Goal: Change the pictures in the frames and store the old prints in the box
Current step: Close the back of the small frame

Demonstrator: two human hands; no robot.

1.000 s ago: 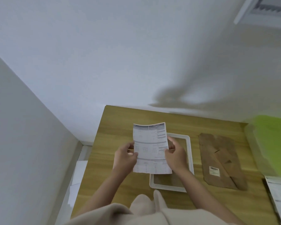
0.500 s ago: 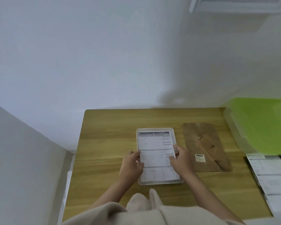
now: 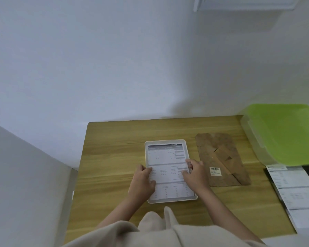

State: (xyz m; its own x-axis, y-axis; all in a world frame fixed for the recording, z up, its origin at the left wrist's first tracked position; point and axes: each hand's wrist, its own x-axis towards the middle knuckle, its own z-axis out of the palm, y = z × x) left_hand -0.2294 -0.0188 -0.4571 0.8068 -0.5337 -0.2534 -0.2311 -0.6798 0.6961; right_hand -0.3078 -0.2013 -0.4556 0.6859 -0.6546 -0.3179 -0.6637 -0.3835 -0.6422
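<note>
The sheet of paper (image 3: 168,168) is lying face-up inside the white frame (image 3: 165,141), which sits flat near the middle of the desk (image 3: 114,139), a bit toward the near edge. Left hand (image 3: 144,180) is spread flat, fingers pressing on the sheet's left side; right hand (image 3: 194,173) is also open, fingertips down on the right side, not gripping anything. Looks like the seating step to me, so the likely slip is the paper buckling or riding up over the frame lip if one side gets pushed harder than the other, and then the brown backing board (image 3: 221,157) just to the right won't sit flush. Board's close, so the right hand could catch it. Loads of bare desk on the left and toward the far edge, so sliding that way is safe. Right side is tighter: the clear box with the green lid (image 3: 282,132) fills the far right corner, and a stack of other sheets (image 3: 296,191) hangs along the right edge.
</note>
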